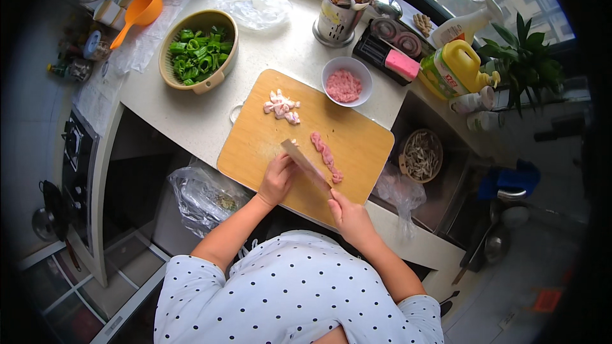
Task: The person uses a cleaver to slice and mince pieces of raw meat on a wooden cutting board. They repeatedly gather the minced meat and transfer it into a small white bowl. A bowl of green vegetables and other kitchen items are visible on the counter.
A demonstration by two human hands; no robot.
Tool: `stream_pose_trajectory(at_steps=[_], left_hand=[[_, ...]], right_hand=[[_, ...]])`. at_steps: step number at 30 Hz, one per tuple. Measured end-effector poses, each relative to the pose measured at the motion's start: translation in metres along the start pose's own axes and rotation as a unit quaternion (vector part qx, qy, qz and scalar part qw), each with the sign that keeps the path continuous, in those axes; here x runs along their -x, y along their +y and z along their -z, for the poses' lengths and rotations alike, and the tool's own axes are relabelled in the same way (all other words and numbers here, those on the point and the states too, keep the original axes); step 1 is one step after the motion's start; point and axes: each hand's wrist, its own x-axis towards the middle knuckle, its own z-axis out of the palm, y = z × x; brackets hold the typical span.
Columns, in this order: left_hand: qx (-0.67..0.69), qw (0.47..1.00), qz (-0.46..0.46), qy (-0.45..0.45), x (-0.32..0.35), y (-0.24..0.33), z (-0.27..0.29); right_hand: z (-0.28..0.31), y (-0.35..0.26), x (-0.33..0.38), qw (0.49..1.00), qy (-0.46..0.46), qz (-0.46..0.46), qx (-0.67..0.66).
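Observation:
On the wooden cutting board [255, 134] my right hand [349, 216] grips the handle of a kitchen knife [308, 167], its broad blade slanting up to the left. My left hand [278, 178] is beside the far end of the blade with its fingers bent together; what they hold, if anything, is hidden. A small pale bit shows past the blade's tip. Right of the blade lies a strip of raw pink meat [326, 155]. Farther up the board is a small heap of pinkish-white pieces [282, 106], perhaps garlic cloves.
A white bowl of minced meat [344, 85] stands at the board's far edge. A basket [167, 67] of cut green peppers is at the far left. The sink [408, 114] at right holds a basket of pale strips [422, 156]. A chopstick holder [335, 22] stands behind.

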Motion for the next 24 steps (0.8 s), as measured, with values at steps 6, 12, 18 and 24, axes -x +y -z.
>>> stream_pose_trajectory(at_steps=[6, 12, 18, 24], left_hand=[[0.024, 0.999, 0.028, -0.003, 0.004, -0.007, -0.004], [0.022, 0.999, 0.031, -0.006, -0.004, -0.002, -0.007], [0.036, 0.999, -0.003, -0.024, -0.01, -0.007, -0.006], [0.016, 1.0, 0.015, -0.012, -0.006, 0.001, -0.003]], right_hand=[[-0.01, -0.002, 0.002, 0.999, 0.0, 0.028, 0.043], [-0.033, -0.028, -0.041, 0.998, -0.019, -0.011, 0.059], [-0.029, -0.02, -0.036, 1.0, -0.001, 0.006, 0.024], [-0.024, 0.002, -0.014, 0.999, -0.018, 0.016, 0.038]])
